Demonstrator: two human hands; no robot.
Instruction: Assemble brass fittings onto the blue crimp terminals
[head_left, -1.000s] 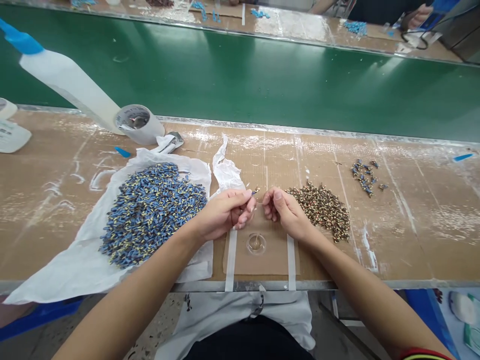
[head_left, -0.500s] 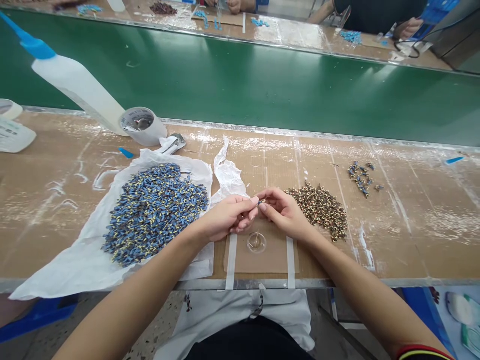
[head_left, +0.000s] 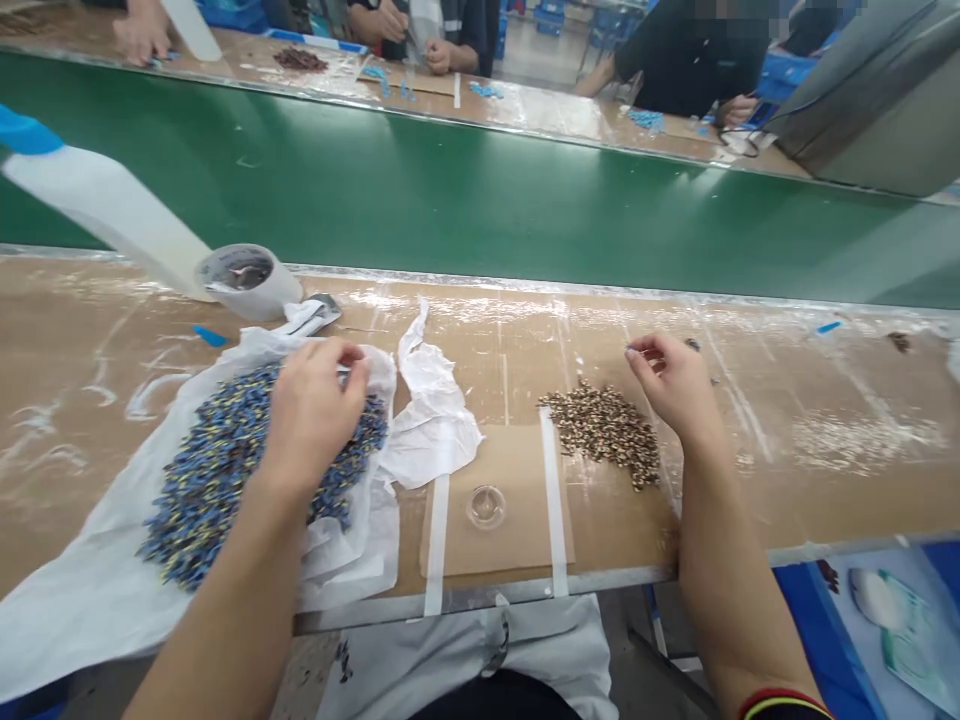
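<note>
My left hand [head_left: 315, 410] is over a large heap of small blue and yellow pieces [head_left: 217, 470], which lies on a white sheet [head_left: 67, 620]. Its fingers are curled and partly hidden, so what they pinch does not show. To the right, my right hand [head_left: 675, 385] hovers just beyond a heap of small brown and gold pieces [head_left: 604, 430]. The fingers are bent together near the thumb; anything held there is too small to make out. Between the arms a small clear round dish [head_left: 486, 507] rests on a cardboard mat [head_left: 517, 550].
A white squeeze bottle [head_left: 112, 205] and a tape roll [head_left: 262, 290] stand at back left. Crumpled white paper [head_left: 431, 400] lies beside the sheet. Beyond runs a green belt [head_left: 450, 190], with other people working across it. Small blue caps [head_left: 829, 327] lie on the table.
My hands were together above the dish, working on a small piece. Now they are apart, the left over the blue heap and the right farther out. The view has shifted too.
</note>
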